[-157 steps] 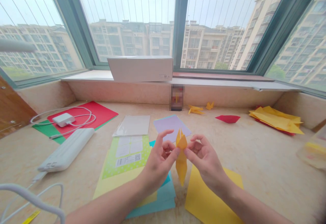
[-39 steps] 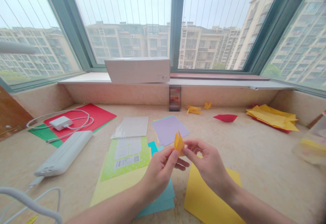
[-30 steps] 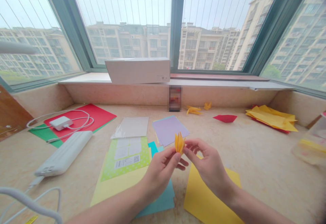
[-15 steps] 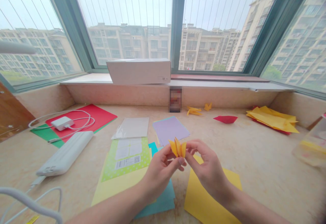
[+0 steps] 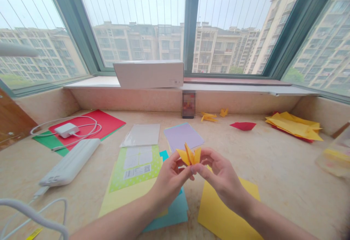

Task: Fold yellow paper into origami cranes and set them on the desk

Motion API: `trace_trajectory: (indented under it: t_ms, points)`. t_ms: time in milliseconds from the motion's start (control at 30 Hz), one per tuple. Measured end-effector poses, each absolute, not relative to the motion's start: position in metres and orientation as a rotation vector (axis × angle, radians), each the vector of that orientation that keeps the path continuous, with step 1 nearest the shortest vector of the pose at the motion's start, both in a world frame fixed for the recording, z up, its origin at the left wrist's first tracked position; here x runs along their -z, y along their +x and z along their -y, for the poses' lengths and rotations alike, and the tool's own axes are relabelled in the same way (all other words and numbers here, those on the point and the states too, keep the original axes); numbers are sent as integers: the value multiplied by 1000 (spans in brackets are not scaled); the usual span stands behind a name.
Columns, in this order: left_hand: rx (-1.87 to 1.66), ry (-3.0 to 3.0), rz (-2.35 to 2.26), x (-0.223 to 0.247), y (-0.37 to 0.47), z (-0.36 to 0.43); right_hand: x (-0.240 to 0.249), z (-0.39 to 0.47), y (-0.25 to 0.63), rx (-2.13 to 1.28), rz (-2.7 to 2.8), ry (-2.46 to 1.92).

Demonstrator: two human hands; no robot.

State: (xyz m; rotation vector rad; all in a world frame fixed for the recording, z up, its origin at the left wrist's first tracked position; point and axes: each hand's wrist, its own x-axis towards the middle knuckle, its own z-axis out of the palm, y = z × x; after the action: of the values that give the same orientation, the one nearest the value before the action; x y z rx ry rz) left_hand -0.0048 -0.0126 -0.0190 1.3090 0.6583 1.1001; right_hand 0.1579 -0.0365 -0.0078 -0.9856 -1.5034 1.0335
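A small folded orange-yellow paper piece [image 5: 189,155], with several pointed flaps spread upward, is pinched between my two hands. My left hand [image 5: 175,172] closes on its lower left side, thumb along the base. On the other side my right hand [image 5: 217,169] also grips it, thumb tip meeting the left thumb at the bottom. Below my right hand lies a yellow paper sheet [image 5: 226,211]. Under my left forearm are pale yellow and blue sheets [image 5: 175,214] and a green dotted paper pack [image 5: 136,170]. Just beyond my hands sits a purple paper sheet [image 5: 183,136].
Farther back are yellow folded pieces [image 5: 209,117], a red folded paper [image 5: 242,126] and a yellow-red paper pile [image 5: 295,125]. At left, a white power strip [image 5: 71,163] and charger [image 5: 66,130] trail cables. A white box [image 5: 149,74] stands on the sill.
The flaps of the folded paper are spread wider, with the left one leaning outward. My right thumb has moved in to the base, against my left thumb.
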Motion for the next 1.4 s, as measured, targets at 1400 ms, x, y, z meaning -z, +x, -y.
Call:
trace_trajectory:
  t_ms: [1400]
  points:
    - [-1138,1472,-803,20,-6,11,14,30,158,-958,1520,-987]
